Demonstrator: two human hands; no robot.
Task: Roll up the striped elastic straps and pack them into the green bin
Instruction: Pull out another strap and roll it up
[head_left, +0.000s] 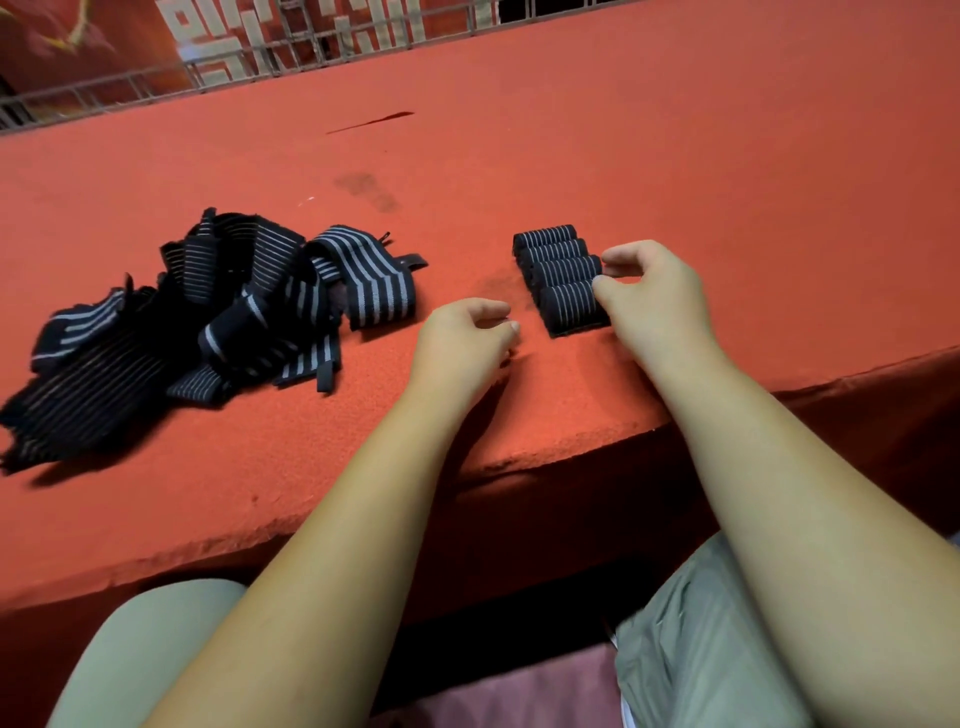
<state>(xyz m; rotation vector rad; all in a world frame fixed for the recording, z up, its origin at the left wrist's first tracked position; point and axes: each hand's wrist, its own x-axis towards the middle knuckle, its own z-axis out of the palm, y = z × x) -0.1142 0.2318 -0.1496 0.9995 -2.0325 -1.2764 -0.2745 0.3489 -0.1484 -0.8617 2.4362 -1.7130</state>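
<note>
Beside the rolled straps (563, 280), right hand (654, 299) touches them half-curled; left hand (462, 345) curled, empty.

red table (623, 156) | L: loose strap pile (208, 312) | R: 4 rolled straps (563, 278) in row

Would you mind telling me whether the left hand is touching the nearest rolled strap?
Apart. The head view shows a strip of bare red table between the left hand and the nearest rolled strap.
</note>
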